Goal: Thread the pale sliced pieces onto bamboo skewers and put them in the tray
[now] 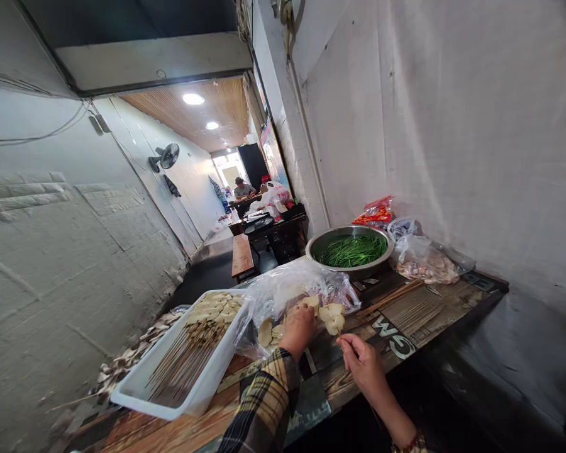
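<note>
Here, pinching a skewer of pale, ruffled slices in the right hand. Curving the left hand over rounded pieces near crinkled plastic; cannot tell its grip.

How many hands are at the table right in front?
2: the left hand at pale slices by the plastic bag, the right hand holding a skewer of slices. No others show there.

Prob. a small eatery's food-prep area: the tabletop has pale skewered slices, a tray of more, a lg. metal bowl of greens & bagged food. Beyond, a long rm. w/ ceiling lights, wall fan, wooden bench & a person at a far tabletop.
</note>
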`<state>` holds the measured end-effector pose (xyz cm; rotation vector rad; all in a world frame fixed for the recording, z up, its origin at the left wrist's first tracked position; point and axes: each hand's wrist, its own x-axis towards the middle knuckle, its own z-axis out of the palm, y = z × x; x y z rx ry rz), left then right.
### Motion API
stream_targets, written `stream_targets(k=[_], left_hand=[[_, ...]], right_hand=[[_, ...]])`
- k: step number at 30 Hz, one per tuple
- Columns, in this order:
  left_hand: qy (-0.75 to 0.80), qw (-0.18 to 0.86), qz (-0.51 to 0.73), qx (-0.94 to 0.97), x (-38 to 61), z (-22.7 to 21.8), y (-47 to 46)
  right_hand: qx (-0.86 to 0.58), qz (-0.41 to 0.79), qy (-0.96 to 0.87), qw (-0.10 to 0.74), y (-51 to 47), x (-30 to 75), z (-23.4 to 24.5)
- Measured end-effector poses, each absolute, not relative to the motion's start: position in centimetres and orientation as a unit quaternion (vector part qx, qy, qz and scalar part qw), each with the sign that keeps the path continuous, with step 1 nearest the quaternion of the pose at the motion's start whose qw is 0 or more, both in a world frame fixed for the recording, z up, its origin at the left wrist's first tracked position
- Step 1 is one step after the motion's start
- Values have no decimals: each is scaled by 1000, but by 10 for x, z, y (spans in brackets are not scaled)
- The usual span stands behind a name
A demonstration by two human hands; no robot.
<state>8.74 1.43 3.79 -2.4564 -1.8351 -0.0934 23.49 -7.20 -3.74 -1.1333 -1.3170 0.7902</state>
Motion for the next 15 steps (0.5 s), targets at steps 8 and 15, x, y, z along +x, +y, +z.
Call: stream_targets(k=[8,15], left_hand=[[-621,11,-90,-779,91,27,17],[-642,-172,-305,-682,58,39,24]], right_hand=[[-483,325,-565,584,-70,235,-44],[-485,326,-564,583,-73,238,-39]])
